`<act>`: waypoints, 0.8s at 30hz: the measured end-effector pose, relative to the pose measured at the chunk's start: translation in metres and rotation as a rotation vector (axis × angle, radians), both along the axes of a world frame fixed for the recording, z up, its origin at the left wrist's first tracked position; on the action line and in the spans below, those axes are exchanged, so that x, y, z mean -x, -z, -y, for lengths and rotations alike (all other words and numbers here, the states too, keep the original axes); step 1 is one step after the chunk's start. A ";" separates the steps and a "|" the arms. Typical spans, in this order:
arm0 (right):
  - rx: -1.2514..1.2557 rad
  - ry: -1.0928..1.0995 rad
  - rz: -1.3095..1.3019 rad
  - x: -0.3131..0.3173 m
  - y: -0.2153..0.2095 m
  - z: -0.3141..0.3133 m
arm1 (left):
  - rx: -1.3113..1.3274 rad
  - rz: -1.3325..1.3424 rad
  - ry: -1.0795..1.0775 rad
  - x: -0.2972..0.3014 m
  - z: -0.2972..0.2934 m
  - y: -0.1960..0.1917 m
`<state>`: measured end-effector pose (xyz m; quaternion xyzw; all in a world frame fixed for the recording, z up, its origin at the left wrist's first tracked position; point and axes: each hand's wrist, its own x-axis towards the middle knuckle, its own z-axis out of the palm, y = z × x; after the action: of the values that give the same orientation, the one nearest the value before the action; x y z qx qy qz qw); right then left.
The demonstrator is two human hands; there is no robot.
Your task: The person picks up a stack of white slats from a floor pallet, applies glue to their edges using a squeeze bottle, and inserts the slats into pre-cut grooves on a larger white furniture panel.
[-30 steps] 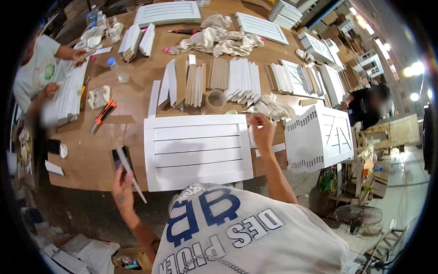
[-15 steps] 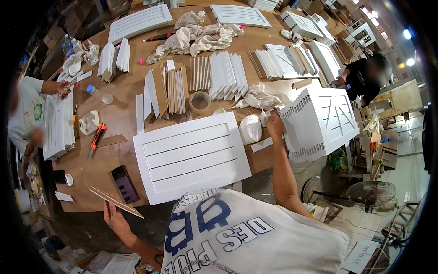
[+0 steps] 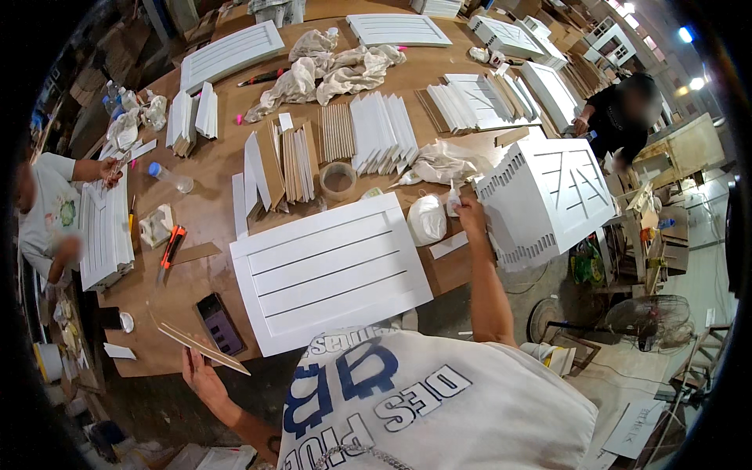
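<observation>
Thin tan-and-white board strip [image 3: 207, 352] is grasped in the left hand [image 3: 205, 381] by the near edge of the brown surface [image 3: 182, 283]; then comes the white grooved panel [image 3: 335, 272], which neither hand touches; then a small white plastic bottle [image 3: 453, 201], reached within the last second by the right hand [image 3: 471, 218], grip unclear.

thin pale strip [image 3: 207, 350], slanting, held in left hand [image 3: 202, 377], small white nozzle bottle [image 3: 453, 204], upright, at right hand [image 3: 471, 219]

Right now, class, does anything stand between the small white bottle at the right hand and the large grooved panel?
Yes: a rounded white bundle sits between the bottle at the right hand and the right side of the panel.
</observation>
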<state>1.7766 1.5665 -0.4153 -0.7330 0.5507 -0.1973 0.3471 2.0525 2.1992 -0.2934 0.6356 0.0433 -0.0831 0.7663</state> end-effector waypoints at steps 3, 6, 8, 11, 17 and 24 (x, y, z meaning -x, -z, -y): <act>-0.228 0.108 0.281 0.015 -0.021 -0.011 | 0.023 -0.012 0.022 -0.001 0.001 0.002; -0.471 0.069 0.710 -0.004 -0.098 -0.063 | 0.024 -0.004 0.022 0.001 -0.007 0.009; -0.597 -0.066 0.869 -0.015 -0.127 -0.087 | 0.038 -0.004 0.017 0.002 -0.005 0.010; -0.755 -0.246 1.011 -0.038 -0.150 -0.125 | 0.029 -0.026 -0.040 0.000 -0.008 0.017; -0.867 -0.409 0.993 -0.100 -0.156 -0.203 | 0.073 -0.081 0.014 0.000 0.010 0.015; -0.967 -0.705 0.462 -0.130 -0.116 -0.297 | 0.292 -0.101 -0.078 0.032 -0.009 0.013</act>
<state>1.9067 1.8634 -0.2994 -0.5694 0.2145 0.0463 0.7922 2.0202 2.2078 -0.3066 0.5105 0.0939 -0.0904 0.8500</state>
